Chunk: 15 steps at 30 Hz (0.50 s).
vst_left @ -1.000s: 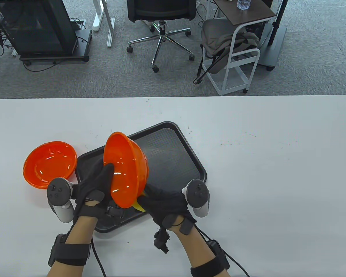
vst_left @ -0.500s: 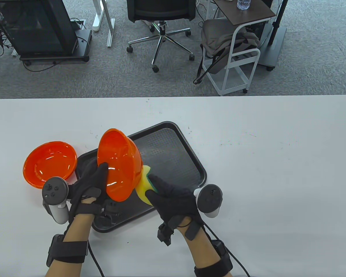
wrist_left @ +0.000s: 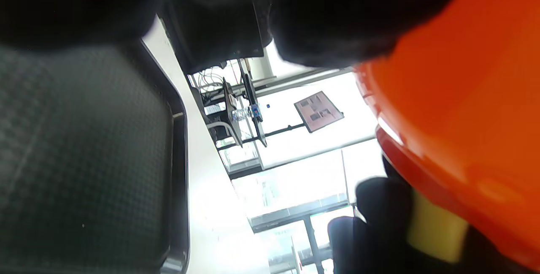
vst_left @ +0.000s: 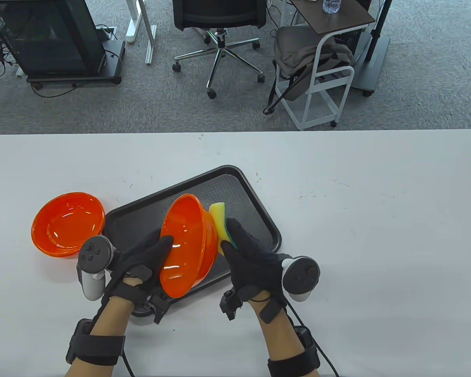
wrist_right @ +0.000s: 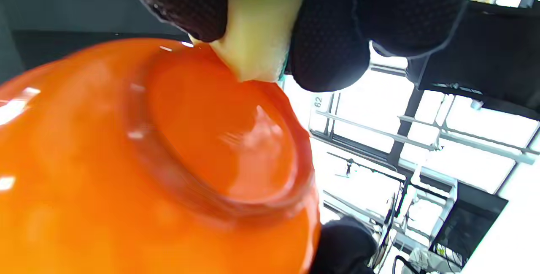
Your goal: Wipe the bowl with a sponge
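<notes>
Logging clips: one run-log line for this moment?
left hand: holds bowl tilted | right hand: sponge against bowl's underside | over tray

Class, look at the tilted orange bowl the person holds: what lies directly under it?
Under the tilted bowl, held in the left hand, lies the black tray. The tray's near corner is hidden by bowl and hand.

Bowl (vst_left: 186, 243) glossy orange plastic; sponge (vst_left: 219, 220) matt foam; tray (vst_left: 239, 204) dark, textured, matt.
</notes>
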Tool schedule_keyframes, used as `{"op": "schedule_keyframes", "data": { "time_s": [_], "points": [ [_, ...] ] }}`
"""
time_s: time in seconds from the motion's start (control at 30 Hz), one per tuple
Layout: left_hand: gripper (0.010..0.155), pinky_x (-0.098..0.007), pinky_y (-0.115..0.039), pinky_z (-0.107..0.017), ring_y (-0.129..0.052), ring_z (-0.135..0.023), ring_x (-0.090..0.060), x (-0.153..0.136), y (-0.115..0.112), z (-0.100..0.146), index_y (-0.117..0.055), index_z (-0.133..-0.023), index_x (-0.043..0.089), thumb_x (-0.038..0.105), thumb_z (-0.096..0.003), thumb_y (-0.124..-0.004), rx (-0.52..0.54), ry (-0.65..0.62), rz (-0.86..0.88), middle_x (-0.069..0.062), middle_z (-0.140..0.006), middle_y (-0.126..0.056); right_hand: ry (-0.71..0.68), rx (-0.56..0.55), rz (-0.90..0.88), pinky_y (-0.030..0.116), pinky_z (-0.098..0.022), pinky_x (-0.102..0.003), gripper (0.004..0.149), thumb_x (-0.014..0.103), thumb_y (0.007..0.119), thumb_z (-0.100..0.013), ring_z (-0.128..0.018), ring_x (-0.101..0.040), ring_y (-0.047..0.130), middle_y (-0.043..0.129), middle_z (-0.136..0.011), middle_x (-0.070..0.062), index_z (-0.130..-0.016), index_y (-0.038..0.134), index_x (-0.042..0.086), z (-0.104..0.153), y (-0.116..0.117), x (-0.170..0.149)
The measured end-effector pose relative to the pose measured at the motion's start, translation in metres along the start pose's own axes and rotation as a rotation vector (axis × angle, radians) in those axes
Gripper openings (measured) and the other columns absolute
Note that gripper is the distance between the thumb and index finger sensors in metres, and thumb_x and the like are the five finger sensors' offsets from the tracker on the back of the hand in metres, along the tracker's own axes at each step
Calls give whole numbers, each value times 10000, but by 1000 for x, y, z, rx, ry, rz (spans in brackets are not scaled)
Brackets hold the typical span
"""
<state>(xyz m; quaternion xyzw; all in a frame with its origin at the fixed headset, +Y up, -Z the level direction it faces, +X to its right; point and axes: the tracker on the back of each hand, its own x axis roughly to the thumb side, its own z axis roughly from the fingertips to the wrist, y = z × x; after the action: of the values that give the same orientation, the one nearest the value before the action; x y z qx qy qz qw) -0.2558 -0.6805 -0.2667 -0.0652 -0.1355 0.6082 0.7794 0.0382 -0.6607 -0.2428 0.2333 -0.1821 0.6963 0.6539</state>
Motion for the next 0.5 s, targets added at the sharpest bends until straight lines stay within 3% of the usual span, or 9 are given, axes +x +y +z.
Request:
{"op": "schedule_keyframes", "data": {
  "time_s": [0.17,0.37,0.5],
  "points": [
    [539,-290,-922,-53,-918,57,-21,5,-11,0,-768,-866,84,508,-534,-743,-41,-63,69,79,-292,-980,104,101,-123,794,-402,-509,483,303,759,-556,-604,-335,954,836,-886,-220,-967,590,114,2,10,-16],
    [531,-286,-923,-58,-917,55,-19,10,-1,4,-767,-867,93,508,-536,-745,92,-138,68,87,-291,-978,125,198,-120,807,-383,-499,501,301,762,-553,-568,-321,976,853,-845,-247,-942,585,41,2,28,-16],
    [531,-288,-923,-57,-918,55,-20,6,2,5,-764,-866,91,507,-536,-745,148,-121,147,86,-292,-978,121,253,-106,812,-378,-496,504,302,766,-551,-557,-316,984,861,-833,-248,-932,586,25,5,39,-14]
  ]
}}
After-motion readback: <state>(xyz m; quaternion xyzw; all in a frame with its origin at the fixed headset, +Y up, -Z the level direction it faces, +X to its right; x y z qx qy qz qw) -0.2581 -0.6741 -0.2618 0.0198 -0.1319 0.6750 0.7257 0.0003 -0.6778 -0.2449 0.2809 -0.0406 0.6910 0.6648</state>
